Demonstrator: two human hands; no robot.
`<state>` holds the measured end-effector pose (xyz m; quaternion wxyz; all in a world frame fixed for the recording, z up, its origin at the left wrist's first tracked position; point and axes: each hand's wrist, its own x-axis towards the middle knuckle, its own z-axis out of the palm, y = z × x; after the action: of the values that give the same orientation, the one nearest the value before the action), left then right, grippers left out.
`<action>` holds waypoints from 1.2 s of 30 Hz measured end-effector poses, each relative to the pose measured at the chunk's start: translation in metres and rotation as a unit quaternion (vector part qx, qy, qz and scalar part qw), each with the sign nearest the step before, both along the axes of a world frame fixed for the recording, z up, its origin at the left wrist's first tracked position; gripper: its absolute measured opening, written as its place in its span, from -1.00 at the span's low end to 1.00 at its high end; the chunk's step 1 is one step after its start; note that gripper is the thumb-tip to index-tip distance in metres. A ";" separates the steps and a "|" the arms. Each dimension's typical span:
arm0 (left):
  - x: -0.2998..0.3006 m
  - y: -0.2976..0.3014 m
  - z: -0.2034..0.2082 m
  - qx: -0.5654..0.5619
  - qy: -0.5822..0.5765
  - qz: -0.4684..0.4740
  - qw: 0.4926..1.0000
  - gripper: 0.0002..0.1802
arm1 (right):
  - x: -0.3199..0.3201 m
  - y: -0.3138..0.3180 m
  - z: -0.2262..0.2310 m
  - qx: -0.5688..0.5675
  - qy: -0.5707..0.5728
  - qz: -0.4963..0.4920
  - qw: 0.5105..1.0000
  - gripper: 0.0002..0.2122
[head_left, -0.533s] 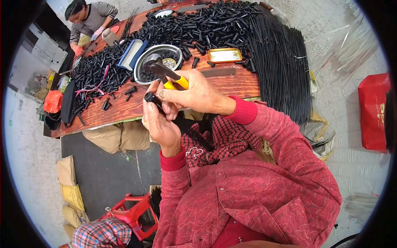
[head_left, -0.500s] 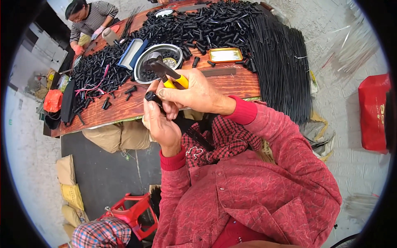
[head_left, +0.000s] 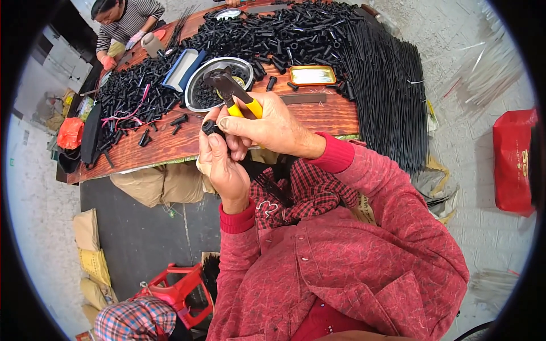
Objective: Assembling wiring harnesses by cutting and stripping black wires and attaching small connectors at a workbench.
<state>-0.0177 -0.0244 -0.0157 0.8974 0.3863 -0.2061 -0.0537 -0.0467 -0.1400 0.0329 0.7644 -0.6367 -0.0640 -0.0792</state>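
Between the fingertips of my left hand (head_left: 226,173) is a black plastic tube-like piece (head_left: 211,128), its wider end turned up. My right hand (head_left: 278,126) grips yellow-handled pliers (head_left: 228,90) in the palm, with the dark jaws pointing up and left. The right thumb and forefinger come together at the rim of the black piece; anything tiny pinched there is too small to make out. Behind the pliers, an oval metal tray (head_left: 191,103) holds small black parts and a round container of tiny pieces.
Black plastic pieces (head_left: 267,37) heap across the wooden table (head_left: 335,113). Long black rods (head_left: 392,91) hang over its right edge. A shallow orange tin (head_left: 313,75), blue box (head_left: 185,69) and flat metal bar (head_left: 304,98) lie nearby. A co-worker (head_left: 128,25) works at far left.
Both hands stay together at the black piece, which has tipped slightly. The plier jaws have turned a little and look more spread. The view has shifted slightly.
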 end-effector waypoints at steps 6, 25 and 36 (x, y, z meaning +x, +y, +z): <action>0.001 -0.001 -0.001 -0.010 0.001 -0.016 1.000 -0.48 | 0.001 -0.002 -0.001 0.006 0.014 0.006 1.000 -0.84; 0.002 0.000 -0.004 -0.016 0.003 -0.025 1.000 -0.46 | -0.003 -0.003 0.003 -0.013 0.016 -0.010 1.000 -0.87; 0.001 0.001 -0.010 0.001 -0.001 -0.015 1.000 -0.55 | 0.000 -0.007 0.007 -0.380 -0.261 -0.212 0.862 -0.90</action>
<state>-0.0167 -0.0235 -0.0258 0.8959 0.3842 -0.2130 -0.0666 -0.0462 -0.1473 0.0396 0.3838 -0.8318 -0.1499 -0.3719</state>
